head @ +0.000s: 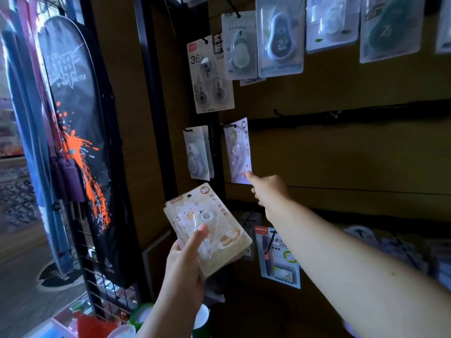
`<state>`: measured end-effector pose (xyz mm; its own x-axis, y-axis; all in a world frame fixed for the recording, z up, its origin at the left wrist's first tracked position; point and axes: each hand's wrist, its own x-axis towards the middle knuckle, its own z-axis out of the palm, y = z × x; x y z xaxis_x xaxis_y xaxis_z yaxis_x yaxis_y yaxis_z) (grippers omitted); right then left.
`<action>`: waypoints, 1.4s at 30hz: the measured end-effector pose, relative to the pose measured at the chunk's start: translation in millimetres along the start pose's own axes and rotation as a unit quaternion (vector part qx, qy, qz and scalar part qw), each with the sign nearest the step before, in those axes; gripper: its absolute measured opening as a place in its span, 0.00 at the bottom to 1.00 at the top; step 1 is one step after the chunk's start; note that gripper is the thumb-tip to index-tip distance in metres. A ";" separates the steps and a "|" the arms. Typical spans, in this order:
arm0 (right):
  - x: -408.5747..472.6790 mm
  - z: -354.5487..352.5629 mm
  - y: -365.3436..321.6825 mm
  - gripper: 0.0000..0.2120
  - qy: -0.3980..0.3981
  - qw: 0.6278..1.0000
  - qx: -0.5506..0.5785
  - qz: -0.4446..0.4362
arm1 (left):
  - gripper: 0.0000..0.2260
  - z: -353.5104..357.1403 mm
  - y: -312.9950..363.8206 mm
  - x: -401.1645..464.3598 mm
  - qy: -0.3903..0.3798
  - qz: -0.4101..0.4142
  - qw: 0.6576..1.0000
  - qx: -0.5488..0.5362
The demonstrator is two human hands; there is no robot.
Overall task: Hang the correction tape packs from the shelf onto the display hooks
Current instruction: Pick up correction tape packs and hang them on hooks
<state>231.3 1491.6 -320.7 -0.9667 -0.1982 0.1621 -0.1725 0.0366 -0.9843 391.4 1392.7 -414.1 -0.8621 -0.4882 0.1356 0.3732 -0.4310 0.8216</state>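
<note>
Left hand grips a stack of packs, top one marked "30".
Right hand touches a hung pack (also "30") with its fingertip, other fingers curled.

A brown board display wall with thin black metal hooks carries blister-carded correction tape packs. Along the top hang grey and teal packs; a white three-piece card marked 36 hangs beside them. On the lower row a pale grey pack and a lilac pack marked 30 hang on neighbouring hooks. Lower still hangs a blue-carded pen pack.
</note>
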 end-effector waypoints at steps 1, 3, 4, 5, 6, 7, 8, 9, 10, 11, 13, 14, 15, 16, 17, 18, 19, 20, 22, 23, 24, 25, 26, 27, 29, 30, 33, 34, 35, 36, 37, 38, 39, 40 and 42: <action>-8.8 -3.3 3.8 0.21 -0.006 1.000 0.004 0.001 | 0.22 3.1 0.6 -0.1 0.005 0.001 1.000 -0.001; -30.0 -8.9 9.3 0.21 -0.049 0.999 0.011 -0.002 | 0.24 8.8 2.4 -1.1 0.018 0.007 1.000 0.005; -41.7 -10.6 11.3 0.20 -0.084 0.996 0.017 -0.004 | 0.25 11.5 3.6 -2.1 0.021 0.010 1.000 0.010; -52.1 -11.3 13.8 0.20 -0.121 0.992 0.022 -0.009 | 0.25 13.9 4.7 -3.4 0.021 0.014 1.000 0.018; -61.0 -11.6 16.9 0.20 -0.151 0.988 0.020 -0.019 | 0.25 16.4 5.5 -4.8 0.019 0.017 0.999 0.025; -68.0 -11.9 20.4 0.19 -0.170 0.985 0.009 -0.033 | 0.24 18.4 6.0 -6.1 0.017 0.019 0.999 0.030; -73.9 -12.2 23.4 0.19 -0.178 0.983 -0.004 -0.046 | 0.23 19.9 6.4 -7.4 0.015 0.020 0.999 0.033; -78.4 -12.8 26.0 0.18 -0.181 0.982 -0.010 -0.057 | 0.23 21.4 6.5 -8.6 0.017 0.020 0.999 0.035; -81.6 -13.1 27.9 0.17 -0.184 0.981 -0.005 -0.061 | 0.23 22.9 6.8 -9.7 0.018 0.020 0.999 0.037; -83.9 -13.7 28.9 0.16 -0.186 0.981 0.009 -0.062 | 0.23 24.5 7.2 -10.8 0.017 0.020 0.999 0.038; -86.6 -14.4 29.4 0.14 -0.178 0.981 0.038 -0.064 | 0.22 28.6 7.8 -12.9 0.014 0.023 0.999 0.038; -87.8 -14.0 29.5 0.14 -0.168 0.982 0.048 -0.067 | 0.23 30.5 8.2 -13.7 0.013 0.024 0.999 0.039; -88.8 -13.2 29.8 0.14 -0.155 0.984 0.052 -0.072 | 0.23 32.1 8.5 -14.8 0.014 0.027 0.999 0.042; -89.3 -12.1 30.7 0.14 -0.140 0.986 0.047 -0.079 | 0.25 33.9 9.0 -15.8 0.015 0.030 0.998 0.046; -90.0 -11.1 31.2 0.14 -0.126 0.988 0.037 -0.086 | 0.26 35.4 9.6 -16.8 0.015 0.034 0.998 0.050; -90.6 -10.1 31.8 0.15 -0.114 0.989 0.028 -0.092 | 0.27 36.7 9.9 -17.8 0.013 0.036 0.998 0.053; -90.7 -9.3 32.0 0.15 -0.103 0.990 0.023 -0.094 | 0.28 37.8 10.1 -18.9 0.012 0.037 0.998 0.057; -90.0 -8.6 32.3 0.15 -0.091 0.991 0.021 -0.094 | 0.29 38.4 10.3 -20.0 0.012 0.038 0.997 0.060; -88.0 -7.6 32.7 0.17 -0.062 0.994 0.021 -0.092 | 0.28 38.7 10.8 -21.8 0.014 0.041 0.997 0.058; -87.4 -7.7 33.0 0.17 -0.050 0.994 0.024 -0.090 | 0.28 38.1 11.2 -22.5 0.014 0.044 0.997 0.057; -86.9 -7.4 33.4 0.16 -0.039 0.995 0.028 -0.089 | 0.27 37.5 11.5 -22.9 0.013 0.046 0.997 0.058; -86.4 -7.7 33.7 0.16 -0.028 0.995 0.030 -0.091 | 0.26 36.8 11.9 -23.5 0.014 0.047 0.997 0.058; -85.9 -8.0 34.0 0.16 -0.016 0.995 0.028 -0.096 | 0.26 36.3 12.3 -24.0 0.017 0.049 0.997 0.054; -86.0 -8.5 34.0 0.15 -0.003 0.995 0.024 -0.101 | 0.26 35.8 12.7 -24.6 0.023 0.051 0.997 0.049; -85.0 -8.8 34.1 0.14 0.015 0.994 0.028 -0.102 | 0.25 35.6 13.7 -25.7 0.040 0.052 0.997 0.039; -84.2 -8.4 34.1 0.14 0.019 0.994 0.033 -0.099 | 0.25 35.6 14.1 -26.3 0.046 0.053 0.997 0.034; -83.3 -6.9 33.3 0.15 0.019 0.994 0.043 -0.094 | 0.22 34.1 15.1 -27.2 0.055 0.059 0.996 0.024; -82.6 -6.5 32.4 0.15 0.018 0.994 0.047 -0.095 | 0.21 33.0 15.4 -27.3 0.058 0.063 0.996 0.023; -81.6 -6.5 30.2 0.15 0.019 0.994 0.050 -0.097 | 0.19 31.9 16.0 -27.3 0.062 0.066 0.996 0.025; -80.0 -6.5 26.8 0.15 0.020 0.993 0.054 -0.102 | 0.19 30.9 16.6 -27.3 0.068 0.069 0.995 0.028; -77.9 -6.8 22.2 0.15 0.021 0.992 0.058 -0.108 | 0.19 30.0 17.5 -27.4 0.072 0.071 0.994 0.031; -75.0 -6.3 16.6 0.14 0.021 0.991 0.063 -0.115 | 0.18 29.2 18.4 -27.6 0.076 0.073 0.994 0.034; -71.4 -5.9 9.8 0.14 0.022 0.990 0.067 -0.121 | 0.18 28.6 19.3 -27.9 0.077 0.073 0.994 0.037; -67.1 -5.2 2.7 0.14 0.024 0.989 0.069 -0.128 | 0.17 27.8 20.1 -28.4 0.078 0.074 0.993 0.039; -57.9 -3.5 -12.2 0.13 0.029 0.987 0.070 -0.144 | 0.18 26.6 21.3 -29.5 0.080 0.077 0.993 0.038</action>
<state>288.8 1506.0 -317.9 -0.8914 -0.1252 0.4357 -0.4173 -0.1490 -0.8965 415.8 1418.1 -385.9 -0.7293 -0.6608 0.1772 0.4633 -0.2864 0.8387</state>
